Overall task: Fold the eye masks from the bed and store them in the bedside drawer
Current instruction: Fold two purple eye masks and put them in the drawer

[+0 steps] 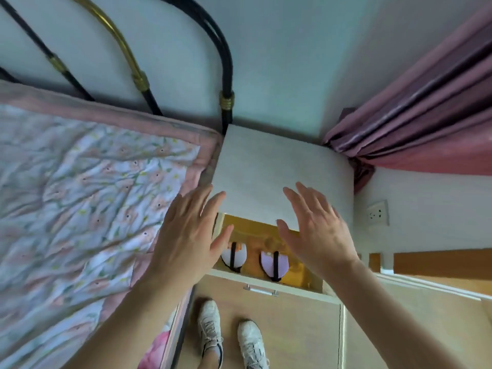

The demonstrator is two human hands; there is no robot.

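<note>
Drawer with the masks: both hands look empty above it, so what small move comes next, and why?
Probably push the drawer shut by its handle. Two folded eye masks already lie inside, and the left hand and right hand hover open, holding nothing.

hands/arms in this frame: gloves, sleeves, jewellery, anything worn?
Nothing worn that shows. The left hand and right hand are bare: no gloves, no rings visible, no watch or wristband. Both forearms are bare down to the frame edge, so no sleeve appears. Nails look short and unpainted.
</note>
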